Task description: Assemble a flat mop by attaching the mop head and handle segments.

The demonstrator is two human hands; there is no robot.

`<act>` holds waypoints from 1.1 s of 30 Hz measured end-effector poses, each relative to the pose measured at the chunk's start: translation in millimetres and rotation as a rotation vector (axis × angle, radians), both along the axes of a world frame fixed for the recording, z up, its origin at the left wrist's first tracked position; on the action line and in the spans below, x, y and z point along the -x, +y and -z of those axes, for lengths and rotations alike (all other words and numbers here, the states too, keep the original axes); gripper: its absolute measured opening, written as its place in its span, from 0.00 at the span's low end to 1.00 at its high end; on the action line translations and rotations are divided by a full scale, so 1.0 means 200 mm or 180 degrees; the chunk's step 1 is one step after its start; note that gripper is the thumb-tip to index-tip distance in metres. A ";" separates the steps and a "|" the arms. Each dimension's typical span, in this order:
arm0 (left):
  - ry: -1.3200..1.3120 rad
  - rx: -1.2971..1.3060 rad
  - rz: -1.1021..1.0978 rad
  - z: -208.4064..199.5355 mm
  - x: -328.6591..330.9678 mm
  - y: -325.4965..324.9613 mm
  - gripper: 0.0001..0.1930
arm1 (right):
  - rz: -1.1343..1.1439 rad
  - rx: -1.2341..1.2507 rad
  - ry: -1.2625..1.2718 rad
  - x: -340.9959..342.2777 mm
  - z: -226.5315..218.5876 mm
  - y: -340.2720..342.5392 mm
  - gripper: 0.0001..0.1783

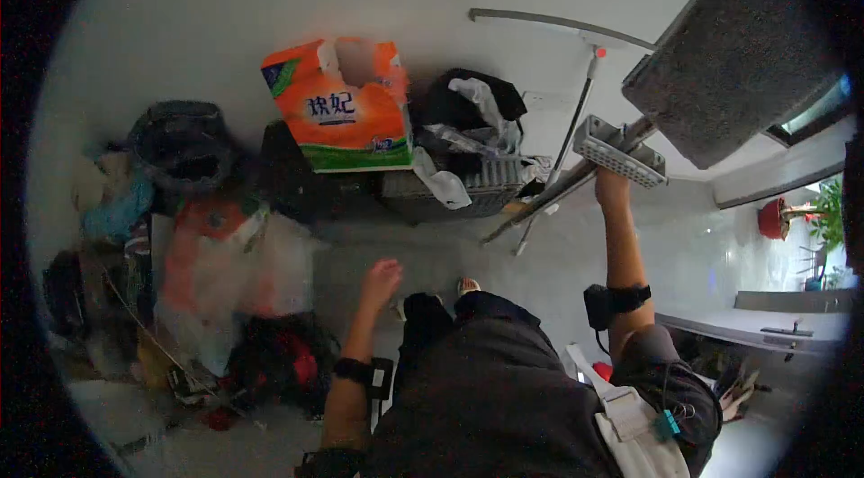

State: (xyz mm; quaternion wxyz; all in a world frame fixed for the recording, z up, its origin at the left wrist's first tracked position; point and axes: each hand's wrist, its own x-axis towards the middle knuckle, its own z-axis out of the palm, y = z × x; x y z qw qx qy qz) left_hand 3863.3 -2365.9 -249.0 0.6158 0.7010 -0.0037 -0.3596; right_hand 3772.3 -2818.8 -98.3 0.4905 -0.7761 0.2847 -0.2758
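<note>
A: What do we record at the right hand (pixel 612 190)?

B: It reaches up to the underside of the grey perforated frame (pixel 623 162); the frame hides its fingers, so we cannot tell how far they close or on what. We find the left hand (pixel 382 280) loosely curled, with nothing visible in it

A: And the tool above?

B: It resembles a flat mop. Its dark pole (pixel 576 177) slants leftward from the frame; its grey pad (pixel 738 55) is raised up and right of the right hand

A: Our judgement on handling?

B: We expect a stiff pole, a rigid frame and a soft pad, heavy at that end if damp. Little seems fragile, though a wet pole could slip. We advise gripping the pole just below the frame

A: Farther out?

B: We note a thin white pole (pixel 577 109), a basket (pixel 477 201), then an orange and green pack (pixel 351 140)
</note>
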 end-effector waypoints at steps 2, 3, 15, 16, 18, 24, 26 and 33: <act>-0.0232 -0.0218 0.0311 0.01 -0.04 0.03 0.13 | -0.0118 0.1133 0.0546 -0.05 -0.01 -0.02 0.19; -0.0270 -0.0204 0.0355 -0.01 -0.06 0.06 0.13 | -0.0065 0.1144 0.0519 -0.10 0.00 -0.04 0.19; 0.0691 -0.0204 -0.0943 -0.12 0.13 0.58 0.12 | 0.0193 0.1625 0.0088 -0.49 0.38 -0.34 0.15; 0.0193 -0.0436 -0.0843 -0.10 0.18 0.64 0.11 | 0.0205 0.0662 -0.0696 -0.52 0.27 -0.19 0.17; -0.0351 -0.0603 -0.0690 -0.03 0.21 0.68 0.11 | 0.0127 0.0496 0.0067 -0.53 0.22 -0.25 0.17; 0.0068 -0.0479 -0.0831 0.01 0.14 0.70 0.13 | -0.0580 0.0982 -0.0343 -0.53 0.32 -0.51 0.12; 0.0108 -0.0611 -0.0962 -0.06 0.15 0.70 0.14 | -0.0511 -0.0381 -0.0531 -0.61 0.21 -0.31 0.11; -0.0116 -0.0640 -0.0710 -0.01 0.18 0.63 0.12 | -0.0394 0.0600 0.0008 -0.65 0.32 -0.49 0.33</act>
